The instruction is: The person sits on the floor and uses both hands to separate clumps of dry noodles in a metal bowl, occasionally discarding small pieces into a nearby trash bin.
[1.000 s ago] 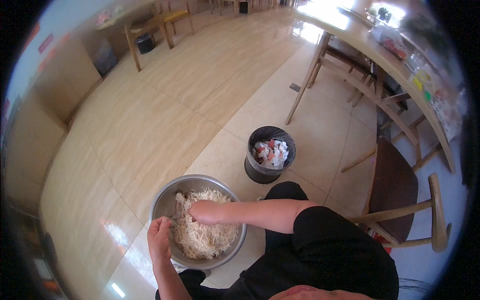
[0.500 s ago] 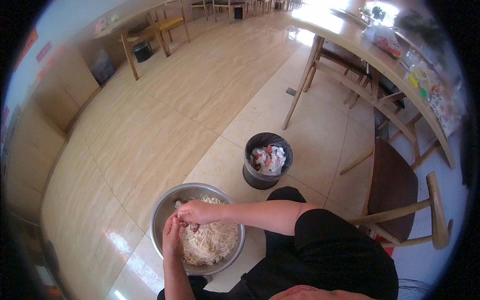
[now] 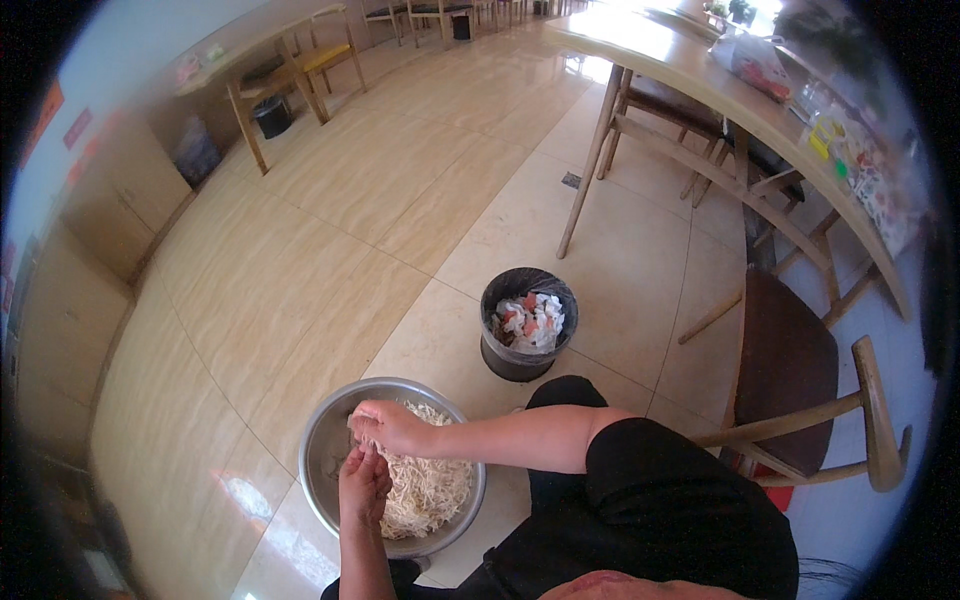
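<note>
A wide metal basin (image 3: 312, 470) stands on the floor in front of me, with a heap of pale, thin bean sprouts (image 3: 430, 495) filling mostly its right side. Over the basin's left half, my right hand (image 3: 393, 428) reaches across from the right with curled fingers, and a few pale sprouts show at its fingertips. Just below it, my left hand (image 3: 365, 485) is closed in a pinch, fingertips up and close to the right hand. Whatever the left fingers hold is too small to make out. The hands partly hide the heap.
Beyond the basin, slightly right, stands a black bin (image 3: 515, 365) with a liner and crumpled tissues. To my right is a wooden chair (image 3: 790, 370) with a dark seat. A long table (image 3: 680, 70) carries plastic bags at the upper right. Cabinets (image 3: 75, 290) line the left wall.
My left hand has dropped a little and turned, its fingers now more curled. The right hand has shifted slightly and sits above it. The whole view has tilted a little.
</note>
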`<act>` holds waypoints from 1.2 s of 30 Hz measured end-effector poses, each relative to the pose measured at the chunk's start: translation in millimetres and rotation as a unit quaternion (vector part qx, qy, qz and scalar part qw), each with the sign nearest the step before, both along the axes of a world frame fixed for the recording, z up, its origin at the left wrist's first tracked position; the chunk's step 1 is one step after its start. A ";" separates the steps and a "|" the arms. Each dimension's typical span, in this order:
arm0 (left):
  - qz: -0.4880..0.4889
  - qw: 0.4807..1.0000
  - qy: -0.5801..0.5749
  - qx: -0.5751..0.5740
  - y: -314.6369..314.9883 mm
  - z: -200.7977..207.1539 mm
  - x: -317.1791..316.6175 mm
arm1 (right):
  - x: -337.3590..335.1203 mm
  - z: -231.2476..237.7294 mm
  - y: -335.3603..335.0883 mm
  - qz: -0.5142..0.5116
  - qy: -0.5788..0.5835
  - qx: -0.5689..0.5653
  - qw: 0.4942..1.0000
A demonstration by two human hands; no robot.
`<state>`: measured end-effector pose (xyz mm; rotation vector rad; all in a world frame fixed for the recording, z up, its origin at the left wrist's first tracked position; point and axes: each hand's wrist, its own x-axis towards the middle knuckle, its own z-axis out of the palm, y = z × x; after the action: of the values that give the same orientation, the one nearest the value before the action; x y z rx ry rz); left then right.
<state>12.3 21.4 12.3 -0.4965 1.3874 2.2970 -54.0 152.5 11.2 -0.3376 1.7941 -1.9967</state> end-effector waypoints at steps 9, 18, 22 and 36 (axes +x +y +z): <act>-0.253 0.780 0.240 -0.520 -19.6 -41.0 8.6 | -48.7 27.9 35.7 -0.100 -0.275 -0.182 0.939; -0.242 0.777 0.175 -0.555 -31.9 -30.7 5.7 | -111.7 56.7 171.7 -0.353 -0.132 -0.229 0.898; -0.247 0.783 0.158 -0.549 -40.8 -37.8 6.0 | -121.9 47.1 215.7 -0.397 -0.143 -0.278 0.863; -0.232 0.812 0.148 -0.514 -36.0 -23.1 8.8 | -137.3 9.1 245.9 -0.488 -0.211 -0.330 0.780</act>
<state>21.1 -14.6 -10.8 -0.0351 2.5245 1.0998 -191.2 398.5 20.2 1.0039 0.9346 -3.0176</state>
